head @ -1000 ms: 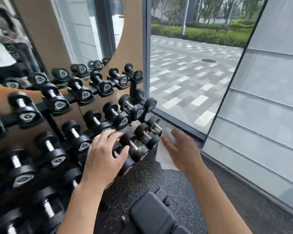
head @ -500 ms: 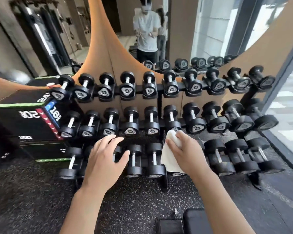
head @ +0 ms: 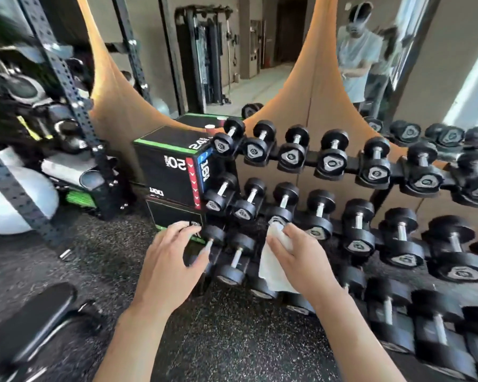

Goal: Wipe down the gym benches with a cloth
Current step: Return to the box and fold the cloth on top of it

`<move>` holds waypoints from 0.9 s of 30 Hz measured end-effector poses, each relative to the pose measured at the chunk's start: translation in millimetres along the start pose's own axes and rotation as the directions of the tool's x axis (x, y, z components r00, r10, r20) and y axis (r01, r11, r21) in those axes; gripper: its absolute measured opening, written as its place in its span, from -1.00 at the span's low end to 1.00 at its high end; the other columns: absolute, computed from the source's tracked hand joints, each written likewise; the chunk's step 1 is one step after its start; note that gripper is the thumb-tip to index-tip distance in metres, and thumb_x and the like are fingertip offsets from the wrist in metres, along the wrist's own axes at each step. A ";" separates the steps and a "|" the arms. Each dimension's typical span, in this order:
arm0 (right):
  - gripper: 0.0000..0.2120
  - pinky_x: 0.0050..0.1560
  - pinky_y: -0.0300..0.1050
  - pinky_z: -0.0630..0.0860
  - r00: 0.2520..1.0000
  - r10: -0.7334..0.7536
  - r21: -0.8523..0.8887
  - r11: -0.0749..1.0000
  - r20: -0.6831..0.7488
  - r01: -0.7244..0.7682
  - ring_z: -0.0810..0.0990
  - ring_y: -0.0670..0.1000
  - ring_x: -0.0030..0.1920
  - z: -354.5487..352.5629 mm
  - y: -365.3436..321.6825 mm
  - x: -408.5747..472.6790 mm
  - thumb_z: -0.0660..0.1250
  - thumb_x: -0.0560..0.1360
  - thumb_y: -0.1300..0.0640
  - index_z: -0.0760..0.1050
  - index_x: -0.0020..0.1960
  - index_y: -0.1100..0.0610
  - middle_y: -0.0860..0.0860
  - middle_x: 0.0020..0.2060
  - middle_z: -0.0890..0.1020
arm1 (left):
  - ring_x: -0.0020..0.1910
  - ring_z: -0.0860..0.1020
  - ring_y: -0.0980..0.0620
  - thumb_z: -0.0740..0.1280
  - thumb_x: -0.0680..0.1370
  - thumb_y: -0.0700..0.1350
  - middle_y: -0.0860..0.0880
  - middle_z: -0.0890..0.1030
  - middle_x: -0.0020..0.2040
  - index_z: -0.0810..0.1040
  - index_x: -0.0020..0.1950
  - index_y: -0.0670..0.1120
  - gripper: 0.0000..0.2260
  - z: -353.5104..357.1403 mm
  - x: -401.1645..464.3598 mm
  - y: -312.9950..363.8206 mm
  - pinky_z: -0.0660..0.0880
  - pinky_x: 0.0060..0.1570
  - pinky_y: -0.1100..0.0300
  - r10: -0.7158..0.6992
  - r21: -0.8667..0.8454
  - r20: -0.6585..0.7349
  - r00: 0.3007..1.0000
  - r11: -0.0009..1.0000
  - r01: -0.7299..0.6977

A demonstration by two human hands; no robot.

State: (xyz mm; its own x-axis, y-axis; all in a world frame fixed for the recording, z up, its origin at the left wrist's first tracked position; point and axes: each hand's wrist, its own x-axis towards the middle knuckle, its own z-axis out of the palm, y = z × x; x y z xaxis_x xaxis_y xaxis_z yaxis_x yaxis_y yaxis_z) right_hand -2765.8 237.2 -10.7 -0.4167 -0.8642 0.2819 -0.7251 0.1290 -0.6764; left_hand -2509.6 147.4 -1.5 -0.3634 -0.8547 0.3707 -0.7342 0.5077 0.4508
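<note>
Right hand [head: 304, 260] grips a white cloth [head: 273, 268], fingers curled round it; the loose end hangs down. Left hand [head: 169, 268] holds nothing, fingers spread and lightly bent. Both hover in front of the dumbbell rack [head: 340, 166], over its lower rows.

Bench [head: 25, 329]: dark padded top, low and left of the rack, on the speckled floor [head: 232, 340]. Its long axis runs diagonally, from near-left up toward the rack. No hand touches it.

Judgement: bench lies down-left of both hands; left hand nearer, but the cloth is in the right, which must cross over. Wiping not yet begun.
</note>
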 end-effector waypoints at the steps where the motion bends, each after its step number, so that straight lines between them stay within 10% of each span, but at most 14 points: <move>1: -0.60 -0.31 -0.02 0.38 1.000 -0.014 0.000 1.000 0.011 0.014 0.46 -0.02 -0.34 19.5 -15.9 12.0 0.26 0.62 -0.18 0.26 -0.23 0.04 0.01 -0.38 0.46 | 0.45 0.36 0.09 0.37 0.60 0.13 0.14 0.45 0.44 0.54 0.43 0.10 -0.60 -8.9 8.5 -23.1 0.35 0.45 0.04 -0.014 0.003 -0.010 1.000 1.000 0.014; 27: -0.62 -0.21 0.04 0.42 0.942 -0.223 0.111 0.973 0.252 0.201 0.42 -0.09 -0.32 344.8 -236.9 257.1 0.27 0.62 -0.18 0.25 -0.23 0.00 -0.05 -0.38 0.45 | 0.52 0.26 0.16 0.25 0.63 0.22 0.19 0.36 0.51 0.46 0.49 0.14 -0.55 -114.9 148.2 -361.5 0.31 0.53 0.01 -0.340 0.030 -0.151 0.928 0.937 0.348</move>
State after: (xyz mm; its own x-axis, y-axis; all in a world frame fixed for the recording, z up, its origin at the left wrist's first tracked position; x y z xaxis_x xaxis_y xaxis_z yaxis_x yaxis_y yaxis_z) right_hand -2512.2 -183.3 -12.6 -0.0927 -0.9652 0.2446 -0.7286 -0.1017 -0.6773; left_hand -2232.2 -150.4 -16.2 -0.0012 -0.9494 0.3140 -0.8313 0.1754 0.5273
